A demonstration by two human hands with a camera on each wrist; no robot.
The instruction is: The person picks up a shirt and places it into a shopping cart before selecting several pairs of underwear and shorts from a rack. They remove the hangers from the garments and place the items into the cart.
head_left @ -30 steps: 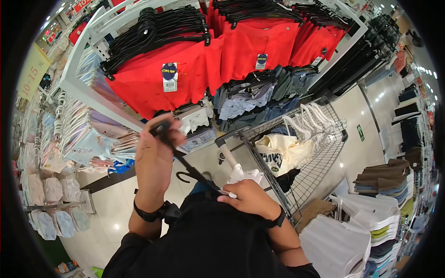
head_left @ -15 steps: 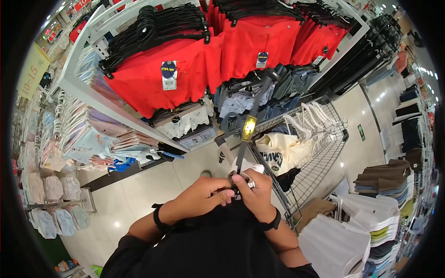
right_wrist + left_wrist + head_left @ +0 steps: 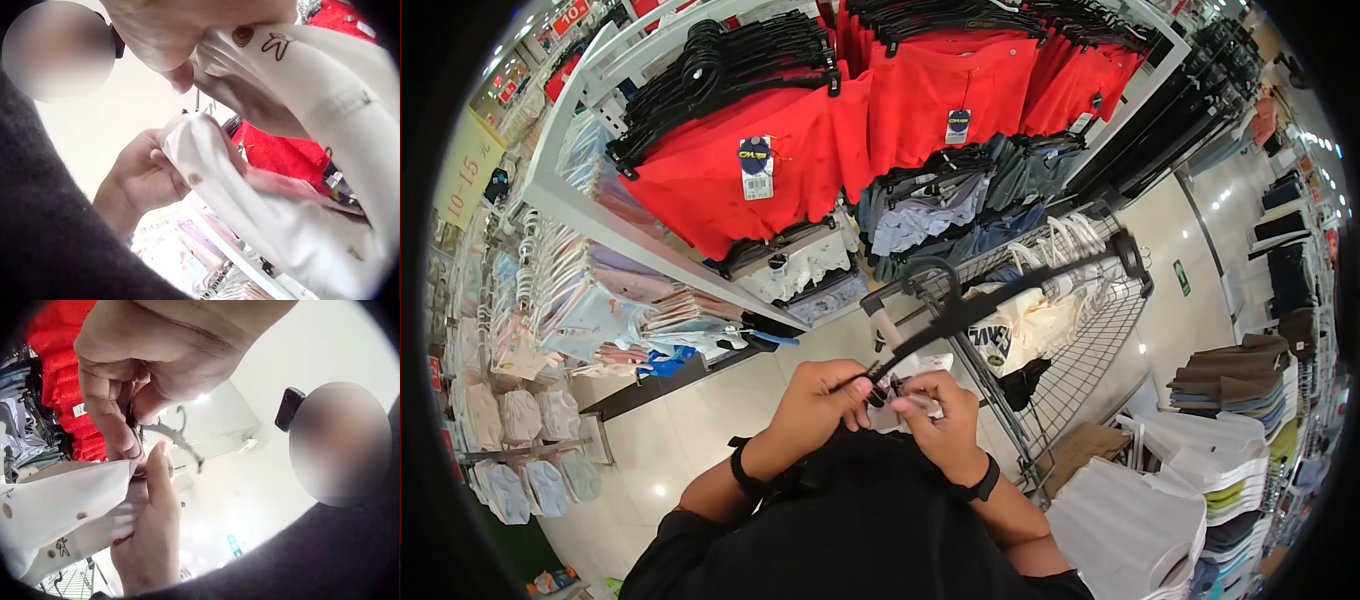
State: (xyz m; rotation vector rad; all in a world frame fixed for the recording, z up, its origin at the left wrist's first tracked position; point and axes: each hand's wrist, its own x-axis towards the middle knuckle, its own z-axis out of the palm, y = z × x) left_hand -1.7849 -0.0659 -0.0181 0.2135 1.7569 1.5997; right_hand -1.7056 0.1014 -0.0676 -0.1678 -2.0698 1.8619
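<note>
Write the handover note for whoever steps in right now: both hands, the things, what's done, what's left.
Left hand: pinches the near clip end of the black hanger.
Right hand: grip on the white garment, its edge held up to that clip.
Things: the hanger slants up and away over the wire cart.
Done: garment edge brought to the near clip; whether it is clamped cannot be told.
Left, probably: seat that clip, then fix the other edge in the far clip, which looks bare.
</note>
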